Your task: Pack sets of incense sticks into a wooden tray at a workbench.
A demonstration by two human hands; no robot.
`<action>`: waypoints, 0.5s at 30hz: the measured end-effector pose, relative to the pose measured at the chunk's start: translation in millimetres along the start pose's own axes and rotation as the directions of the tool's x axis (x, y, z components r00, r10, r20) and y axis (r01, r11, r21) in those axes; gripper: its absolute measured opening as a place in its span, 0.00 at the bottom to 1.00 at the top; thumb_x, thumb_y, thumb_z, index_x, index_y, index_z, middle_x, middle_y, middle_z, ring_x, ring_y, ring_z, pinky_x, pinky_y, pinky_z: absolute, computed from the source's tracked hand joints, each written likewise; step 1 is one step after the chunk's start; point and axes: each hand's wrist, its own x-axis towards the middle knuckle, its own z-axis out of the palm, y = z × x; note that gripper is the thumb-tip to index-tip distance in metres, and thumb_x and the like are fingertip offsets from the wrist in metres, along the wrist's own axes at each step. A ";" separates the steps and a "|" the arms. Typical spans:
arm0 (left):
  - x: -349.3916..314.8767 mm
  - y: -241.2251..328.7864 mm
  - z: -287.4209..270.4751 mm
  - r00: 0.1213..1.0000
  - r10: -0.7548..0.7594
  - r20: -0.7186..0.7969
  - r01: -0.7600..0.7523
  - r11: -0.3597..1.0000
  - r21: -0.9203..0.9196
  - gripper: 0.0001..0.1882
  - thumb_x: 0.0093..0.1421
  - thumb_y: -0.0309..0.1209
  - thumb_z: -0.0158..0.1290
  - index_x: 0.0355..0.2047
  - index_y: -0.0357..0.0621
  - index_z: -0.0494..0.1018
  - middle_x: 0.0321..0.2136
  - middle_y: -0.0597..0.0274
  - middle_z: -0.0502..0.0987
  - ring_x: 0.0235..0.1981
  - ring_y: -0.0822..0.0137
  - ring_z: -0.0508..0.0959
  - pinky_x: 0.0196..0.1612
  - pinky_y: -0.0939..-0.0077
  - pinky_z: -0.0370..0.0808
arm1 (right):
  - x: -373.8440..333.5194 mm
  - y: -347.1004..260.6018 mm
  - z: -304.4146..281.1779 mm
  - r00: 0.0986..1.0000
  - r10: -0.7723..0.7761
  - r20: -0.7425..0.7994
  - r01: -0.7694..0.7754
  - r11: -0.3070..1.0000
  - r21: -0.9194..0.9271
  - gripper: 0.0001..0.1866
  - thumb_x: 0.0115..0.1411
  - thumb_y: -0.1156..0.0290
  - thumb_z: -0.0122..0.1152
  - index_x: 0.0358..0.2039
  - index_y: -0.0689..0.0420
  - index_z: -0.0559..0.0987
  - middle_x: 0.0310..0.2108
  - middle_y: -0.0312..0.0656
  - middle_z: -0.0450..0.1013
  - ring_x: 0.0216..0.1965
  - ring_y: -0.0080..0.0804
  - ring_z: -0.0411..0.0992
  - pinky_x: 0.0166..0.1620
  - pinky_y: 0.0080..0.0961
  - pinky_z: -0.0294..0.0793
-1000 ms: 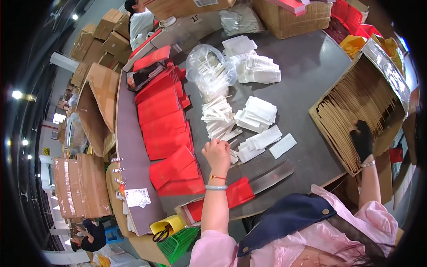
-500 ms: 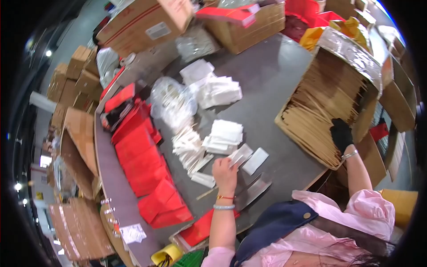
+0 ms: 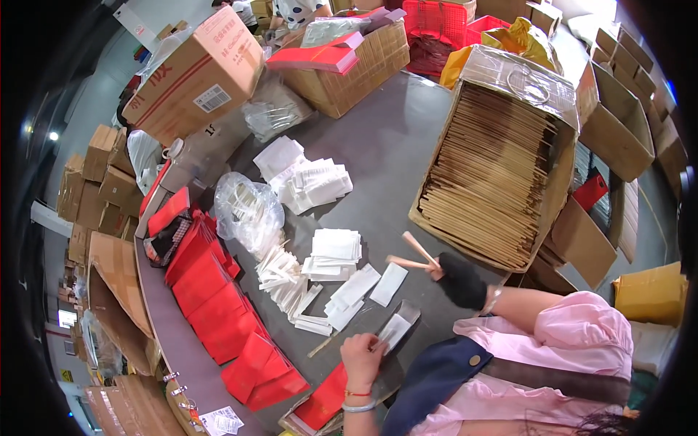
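Observation:
My right hand [image 3: 462, 282], in a black fingerless glove, grips two pale wooden sticks [image 3: 413, 251] that look like chopsticks, their free ends spread apart. My bare left hand [image 3: 363, 357] pinches a small flat white packet [image 3: 395, 331]. This packet lies over a clear plastic sleeve [image 3: 409, 312] near the table's front edge; how far it sits inside, I cannot tell. Just beyond lie a single white packet [image 3: 389, 284] and a few overlapping ones [image 3: 352, 296]. To the right, a carton [image 3: 416, 207] holds many long wooden sticks [image 3: 488, 174] in layers.
Several white packets [image 3: 336, 251] are stacked mid-table, beside thin white strips [image 3: 275, 272] spilling from a clear bag [image 3: 249, 207]. Red pouches [image 3: 218, 312] line the left edge. Cartons [image 3: 200, 80] stand along the back. Another person [image 3: 297, 13] is partly visible behind.
My right hand has come out of the carton and moved left with two sticks in it. My left hand has drawn a white packet nearer, over the clear sleeve. The whole view has shifted.

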 end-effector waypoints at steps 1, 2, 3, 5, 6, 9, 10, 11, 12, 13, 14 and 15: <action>-3.0 3.7 6.7 0.993 0.060 -0.103 -0.051 0.995 0.088 0.14 0.43 0.36 0.68 0.29 0.47 0.79 0.26 0.62 0.76 0.32 0.58 0.75 0.36 0.60 0.71 | -6.7 12.0 22.1 0.989 0.148 0.001 -0.148 0.987 0.068 0.04 0.62 0.73 0.58 0.37 0.59 0.76 0.30 0.44 0.72 0.30 0.38 0.72 0.35 0.29 0.72; -7.2 5.0 10.4 0.972 0.117 -0.203 -0.081 0.980 0.180 0.16 0.41 0.37 0.69 0.30 0.50 0.79 0.30 0.64 0.76 0.36 0.57 0.74 0.39 0.57 0.69 | -11.3 23.2 38.2 1.000 0.003 0.015 -0.004 0.998 0.055 0.05 0.62 0.73 0.58 0.38 0.59 0.76 0.30 0.45 0.72 0.31 0.40 0.72 0.35 0.30 0.72; -11.6 9.0 10.4 0.973 0.106 -0.205 -0.069 0.981 0.179 0.16 0.41 0.37 0.69 0.30 0.50 0.79 0.30 0.64 0.76 0.36 0.57 0.74 0.39 0.57 0.69 | -13.8 31.6 48.1 0.990 -0.140 0.034 0.138 0.989 0.044 0.05 0.62 0.73 0.58 0.38 0.59 0.75 0.30 0.47 0.72 0.31 0.43 0.73 0.35 0.30 0.72; -23.0 16.4 1.8 0.968 -0.030 -0.249 0.057 0.993 0.102 0.22 0.39 0.36 0.71 0.37 0.48 0.79 0.38 0.58 0.74 0.44 0.54 0.71 0.49 0.60 0.68 | -11.8 37.4 54.3 0.980 -0.171 0.097 0.167 0.984 0.056 0.07 0.60 0.74 0.59 0.39 0.57 0.77 0.30 0.47 0.72 0.31 0.44 0.73 0.35 0.32 0.73; -23.9 13.6 -0.3 0.963 -0.066 -0.262 0.096 0.990 0.103 0.22 0.39 0.36 0.71 0.37 0.48 0.79 0.38 0.58 0.74 0.44 0.54 0.71 0.49 0.60 0.68 | -3.2 44.7 48.7 0.961 -0.241 0.134 0.243 0.970 0.001 0.09 0.59 0.75 0.60 0.41 0.57 0.78 0.30 0.47 0.72 0.31 0.44 0.73 0.34 0.33 0.73; -45.3 5.1 -11.0 0.948 0.086 -0.305 -0.011 0.972 0.237 0.34 0.38 0.37 0.70 0.49 0.45 0.74 0.46 0.54 0.71 0.50 0.50 0.69 0.54 0.58 0.66 | 19.9 32.0 13.7 0.844 -0.271 0.463 0.327 0.944 -0.042 0.17 0.58 0.69 0.58 0.50 0.48 0.77 0.34 0.47 0.72 0.33 0.45 0.73 0.37 0.37 0.73; -51.7 0.9 -13.1 0.958 0.054 -0.283 0.015 0.971 0.237 0.35 0.38 0.37 0.70 0.49 0.44 0.74 0.47 0.55 0.72 0.51 0.50 0.68 0.55 0.58 0.65 | 23.4 16.5 6.4 0.800 -0.237 0.551 0.387 0.906 -0.172 0.18 0.58 0.68 0.59 0.50 0.44 0.77 0.32 0.46 0.72 0.33 0.44 0.73 0.36 0.36 0.73; -53.7 -4.0 -11.7 0.965 0.038 -0.260 0.024 0.973 0.231 0.35 0.38 0.37 0.70 0.49 0.44 0.74 0.48 0.55 0.72 0.51 0.50 0.68 0.55 0.57 0.65 | 27.5 7.1 1.2 0.762 -0.191 0.618 0.457 0.835 -0.305 0.18 0.58 0.66 0.60 0.50 0.39 0.78 0.30 0.46 0.71 0.33 0.43 0.73 0.36 0.35 0.73; -55.2 -7.8 -10.3 0.962 0.010 -0.273 0.057 0.970 0.234 0.35 0.38 0.37 0.70 0.49 0.44 0.74 0.48 0.55 0.72 0.51 0.50 0.68 0.55 0.57 0.65 | 31.6 8.9 3.0 0.743 -0.208 0.637 0.473 0.836 -0.278 0.18 0.58 0.66 0.60 0.50 0.39 0.78 0.30 0.46 0.71 0.33 0.43 0.73 0.36 0.35 0.73; -56.7 -12.7 -7.2 0.959 0.032 -0.281 0.032 0.975 0.220 0.35 0.38 0.36 0.70 0.50 0.43 0.74 0.48 0.56 0.72 0.51 0.50 0.68 0.56 0.57 0.65 | 34.1 11.4 4.3 0.700 -0.211 0.682 0.541 0.780 -0.314 0.17 0.58 0.64 0.60 0.49 0.39 0.78 0.27 0.46 0.70 0.33 0.43 0.73 0.36 0.36 0.73; -57.5 -15.9 -4.6 0.956 0.058 -0.288 0.002 0.979 0.206 0.35 0.38 0.36 0.70 0.50 0.43 0.74 0.49 0.56 0.72 0.51 0.50 0.68 0.56 0.57 0.64 | 36.0 11.5 7.8 0.659 -0.209 0.722 0.607 0.715 -0.347 0.16 0.58 0.62 0.60 0.48 0.38 0.79 0.25 0.45 0.69 0.32 0.43 0.73 0.36 0.37 0.73; -57.5 -17.5 -2.3 0.954 0.043 -0.298 0.020 0.979 0.205 0.35 0.38 0.36 0.70 0.50 0.43 0.74 0.49 0.56 0.72 0.51 0.50 0.68 0.56 0.57 0.64 | 35.5 10.2 15.8 0.646 -0.218 0.732 0.618 0.712 -0.333 0.16 0.58 0.62 0.60 0.48 0.38 0.79 0.25 0.45 0.69 0.32 0.43 0.73 0.36 0.37 0.73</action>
